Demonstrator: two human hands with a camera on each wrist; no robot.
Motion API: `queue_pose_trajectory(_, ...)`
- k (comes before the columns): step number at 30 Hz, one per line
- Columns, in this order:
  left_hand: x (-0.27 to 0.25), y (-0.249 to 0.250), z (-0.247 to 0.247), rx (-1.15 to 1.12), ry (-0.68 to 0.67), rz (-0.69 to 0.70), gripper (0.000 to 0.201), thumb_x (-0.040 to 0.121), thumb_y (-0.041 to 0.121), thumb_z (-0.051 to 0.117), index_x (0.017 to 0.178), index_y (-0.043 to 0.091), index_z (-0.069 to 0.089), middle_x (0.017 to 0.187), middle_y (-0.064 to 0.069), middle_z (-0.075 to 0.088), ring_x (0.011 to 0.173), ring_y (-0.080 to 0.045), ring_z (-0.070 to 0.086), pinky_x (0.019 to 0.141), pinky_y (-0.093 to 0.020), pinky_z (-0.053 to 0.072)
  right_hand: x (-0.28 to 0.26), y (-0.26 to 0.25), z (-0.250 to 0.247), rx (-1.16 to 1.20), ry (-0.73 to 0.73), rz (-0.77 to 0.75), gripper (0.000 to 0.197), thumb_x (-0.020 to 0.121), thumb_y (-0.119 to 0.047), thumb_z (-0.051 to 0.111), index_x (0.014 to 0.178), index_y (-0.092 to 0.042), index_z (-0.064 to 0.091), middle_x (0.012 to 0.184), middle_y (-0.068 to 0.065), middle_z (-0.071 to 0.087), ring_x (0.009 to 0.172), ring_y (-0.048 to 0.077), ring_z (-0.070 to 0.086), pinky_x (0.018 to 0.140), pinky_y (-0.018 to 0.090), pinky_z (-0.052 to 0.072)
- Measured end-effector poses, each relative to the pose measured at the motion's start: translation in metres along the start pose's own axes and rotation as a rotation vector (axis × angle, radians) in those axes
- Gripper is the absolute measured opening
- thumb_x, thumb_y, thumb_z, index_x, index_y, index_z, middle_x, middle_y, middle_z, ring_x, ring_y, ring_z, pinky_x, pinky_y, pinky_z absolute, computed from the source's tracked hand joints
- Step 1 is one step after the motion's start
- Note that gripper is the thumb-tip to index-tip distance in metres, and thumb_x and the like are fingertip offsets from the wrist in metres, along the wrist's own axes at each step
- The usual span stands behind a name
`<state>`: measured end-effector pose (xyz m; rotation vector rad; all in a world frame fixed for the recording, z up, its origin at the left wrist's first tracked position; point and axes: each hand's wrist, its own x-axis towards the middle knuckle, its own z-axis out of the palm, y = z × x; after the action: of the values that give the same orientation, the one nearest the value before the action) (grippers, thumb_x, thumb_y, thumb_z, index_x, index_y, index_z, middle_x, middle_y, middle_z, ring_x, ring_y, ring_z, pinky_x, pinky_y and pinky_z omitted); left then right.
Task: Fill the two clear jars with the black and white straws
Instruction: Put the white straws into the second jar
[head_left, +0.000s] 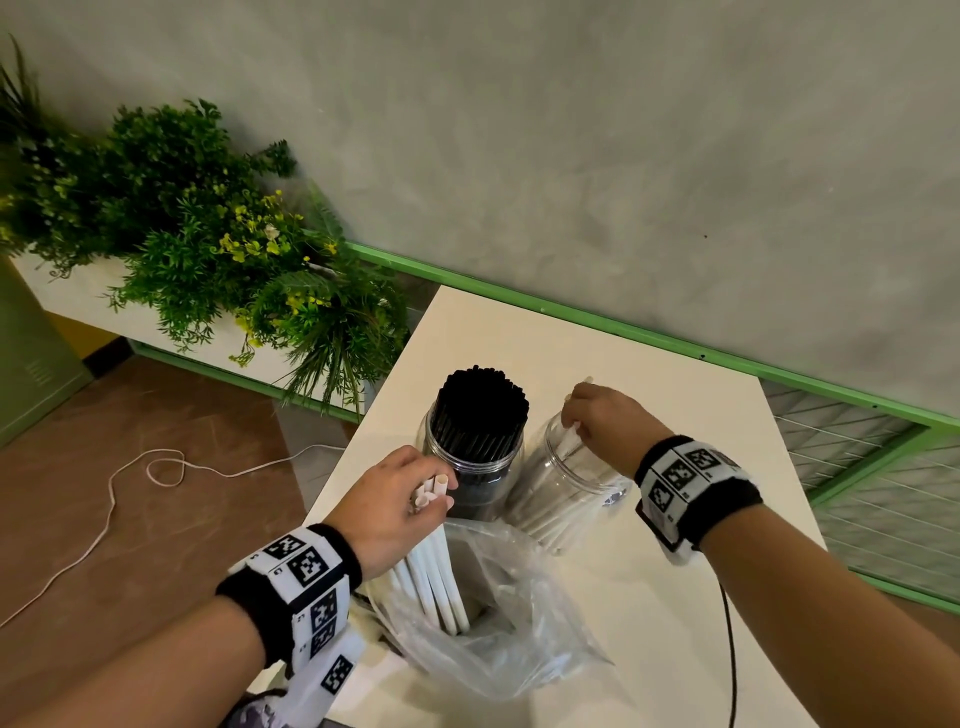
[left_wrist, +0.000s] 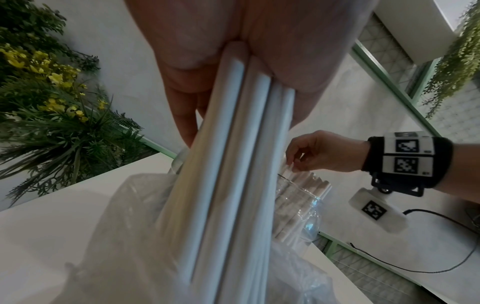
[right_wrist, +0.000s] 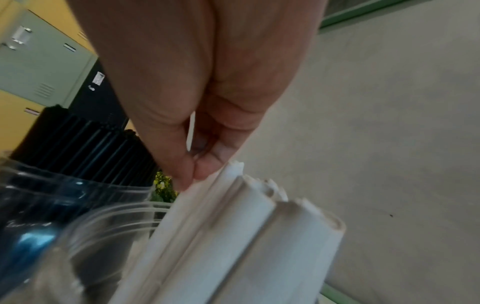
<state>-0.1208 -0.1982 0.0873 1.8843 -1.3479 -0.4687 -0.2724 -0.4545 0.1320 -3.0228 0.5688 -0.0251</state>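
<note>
Two clear jars stand side by side on the white table (head_left: 649, 597). The left jar (head_left: 470, 467) is packed with black straws (head_left: 480, 410). The right jar (head_left: 566, 493) leans and holds several white straws (right_wrist: 233, 236). My right hand (head_left: 574, 421) pinches a white straw (head_left: 571, 440) at this jar's mouth (right_wrist: 109, 214). My left hand (head_left: 436, 491) grips a bundle of white straws (left_wrist: 233, 164) whose lower ends stand in a clear plastic bag (head_left: 498, 634) in front of the jars. The black straws (right_wrist: 85, 144) also show behind my right hand (right_wrist: 192, 172).
Green plants (head_left: 197, 234) in a white planter stand to the left beyond the table. A white cord (head_left: 156, 467) lies on the brown floor. A black cable (head_left: 730, 649) runs from my right wrist over the table. A green rail (head_left: 623, 327) lines the grey wall.
</note>
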Motion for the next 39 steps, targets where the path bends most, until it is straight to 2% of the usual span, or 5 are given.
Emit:
queue_pose_trajectory(13, 0.002, -0.003, 0.001, -0.033, 0.009, 0.006, 0.030, 0.074, 0.052, 0.044, 0.095, 0.037, 0.059, 0.094, 0.014, 0.051, 0.086, -0.003, 0.052, 0.068, -0.004, 0.035, -0.023, -0.026, 0.005, 0.066, 0.494, 0.019, 0.027, 0.074, -0.002, 0.072, 0.099, -0.011, 0.070, 0.090, 0.007, 0.059, 0.082, 0.028, 0.054, 0.073, 0.033, 0.048)
queue_pose_trajectory(17, 0.002, -0.003, 0.001, -0.057, 0.024, 0.000, 0.042, 0.071, 0.060, 0.043, 0.102, 0.036, 0.058, 0.099, 0.014, 0.052, 0.093, 0.002, 0.050, 0.073, -0.003, 0.034, -0.053, -0.080, 0.026, 0.638, 0.255, 0.047, 0.049, 0.084, -0.031, 0.064, 0.131, -0.021, 0.051, 0.109, -0.002, 0.053, 0.095, 0.009, 0.055, 0.082, 0.025, 0.048)
queue_pose_trajectory(22, -0.004, 0.001, -0.003, -0.245, 0.079, -0.096, 0.055, 0.071, 0.047, 0.076, 0.118, 0.036, 0.050, 0.101, 0.016, 0.056, 0.094, 0.008, 0.053, 0.076, -0.004, 0.038, -0.064, -0.133, 0.066, 1.122, -0.026, 0.098, 0.090, 0.077, -0.024, 0.077, 0.146, -0.030, 0.021, 0.132, -0.010, 0.046, 0.121, 0.002, 0.047, 0.098, 0.023, 0.044)
queue_pose_trajectory(28, -0.029, -0.002, 0.000, -0.622, 0.125, -0.239, 0.070, 0.063, 0.027, 0.085, 0.121, 0.034, 0.047, 0.098, 0.009, 0.063, 0.084, 0.001, 0.064, 0.075, -0.013, 0.047, -0.049, -0.163, 0.090, 1.184, 0.093, 0.141, 0.067, 0.080, -0.017, 0.069, 0.136, -0.034, 0.036, 0.128, -0.009, 0.057, 0.118, 0.005, 0.054, 0.100, 0.030, 0.045)
queue_pose_trajectory(39, -0.033, 0.005, 0.007, -0.507, 0.278, -0.158, 0.034, 0.079, 0.000, 0.071, 0.104, 0.021, 0.060, 0.084, 0.007, 0.065, 0.069, 0.006, 0.060, 0.065, -0.007, 0.044, -0.040, -0.173, 0.083, 1.188, 0.216, 0.110, 0.039, 0.083, -0.005, 0.065, 0.117, -0.019, 0.052, 0.113, -0.001, 0.063, 0.107, 0.009, 0.060, 0.095, 0.028, 0.048)
